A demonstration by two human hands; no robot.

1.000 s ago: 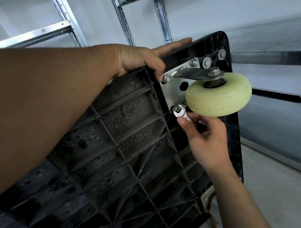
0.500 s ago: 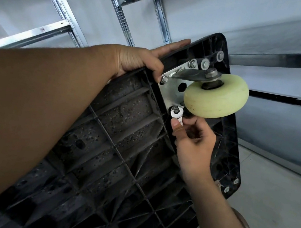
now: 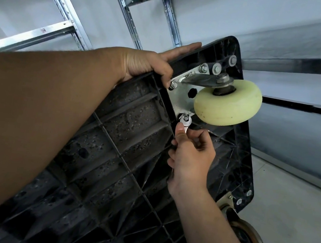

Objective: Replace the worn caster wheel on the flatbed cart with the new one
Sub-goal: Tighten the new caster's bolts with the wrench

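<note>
Both grip: left hand cart, right hand wrench (on nut).

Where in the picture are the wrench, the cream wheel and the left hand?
wrench (image 3: 186,123): head view, on its shiny round end.
cream wheel (image 3: 228,105): head view, middle of its tread.
left hand (image 3: 145,65): head view, middle of the hand, gripping the cart (image 3: 125,128) edge.

no readable text, label, brand, number or sign anywhere. faint stamped marks on caster bracket, too small and blurred to read.
</note>
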